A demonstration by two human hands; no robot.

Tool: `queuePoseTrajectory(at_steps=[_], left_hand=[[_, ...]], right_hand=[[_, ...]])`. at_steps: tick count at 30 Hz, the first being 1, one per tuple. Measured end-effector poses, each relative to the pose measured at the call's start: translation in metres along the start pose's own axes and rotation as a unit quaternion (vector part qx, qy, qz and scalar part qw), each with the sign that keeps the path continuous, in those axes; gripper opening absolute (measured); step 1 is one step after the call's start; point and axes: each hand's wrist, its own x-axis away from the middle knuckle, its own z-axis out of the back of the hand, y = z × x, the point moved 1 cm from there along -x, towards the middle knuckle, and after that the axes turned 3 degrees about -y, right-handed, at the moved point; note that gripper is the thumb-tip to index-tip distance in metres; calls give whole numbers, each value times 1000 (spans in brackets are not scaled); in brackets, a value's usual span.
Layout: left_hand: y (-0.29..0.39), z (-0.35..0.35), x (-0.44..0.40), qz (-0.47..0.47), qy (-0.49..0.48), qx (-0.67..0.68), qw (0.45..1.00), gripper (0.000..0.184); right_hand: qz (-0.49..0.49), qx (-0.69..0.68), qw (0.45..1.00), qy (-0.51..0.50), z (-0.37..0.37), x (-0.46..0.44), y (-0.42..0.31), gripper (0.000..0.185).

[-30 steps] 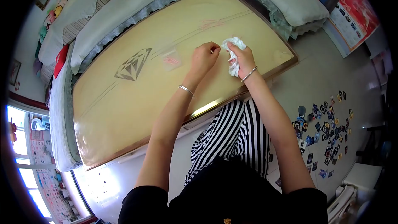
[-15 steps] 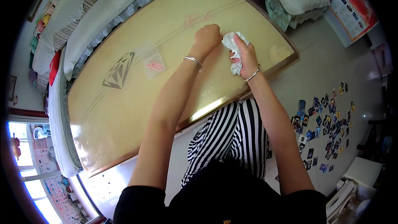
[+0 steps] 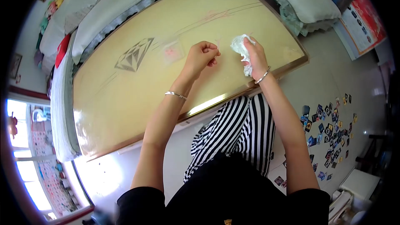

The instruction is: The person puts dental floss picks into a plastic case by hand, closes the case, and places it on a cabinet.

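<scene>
White wad [image 3: 239, 46] in right grip [image 3: 258, 56], left grip [image 3: 201, 59] now farther off

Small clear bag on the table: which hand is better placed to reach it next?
Probably the left hand: it is nearer the bag, while the right hand grips crumpled white material.

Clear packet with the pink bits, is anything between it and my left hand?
Nothing visible is. The clear packet lies on the table beside your left hand, with only bare tabletop showing between. The crumpled white wad is in your right hand, on the other side.
</scene>
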Motion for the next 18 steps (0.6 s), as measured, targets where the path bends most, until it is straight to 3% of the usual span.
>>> queuePoseTrajectory(at_steps=[2,6,8,12,13,18], left_hand=[[-9,8,24,4,24,56,998,14],[-21,16,41,-8,21,107,994,15],[-29,20,40,-16,27,141,990,15],[-30,24,44,-11,51,190,980,15],[-34,25,44,-18,50,158,986,14],[-37,26,48,-40,71,133,988,13]], right_hand=[[-55,-75,995,-43,-18,15,-8,23],[-38,-106,992,-53,-45,24,10,21],[-43,69,992,-101,-50,30,29,20],[-35,124,981,-143,-56,28,24,20],[-37,66,991,-106,-62,25,11,21],[-6,68,996,-56,-61,10,-3,22]])
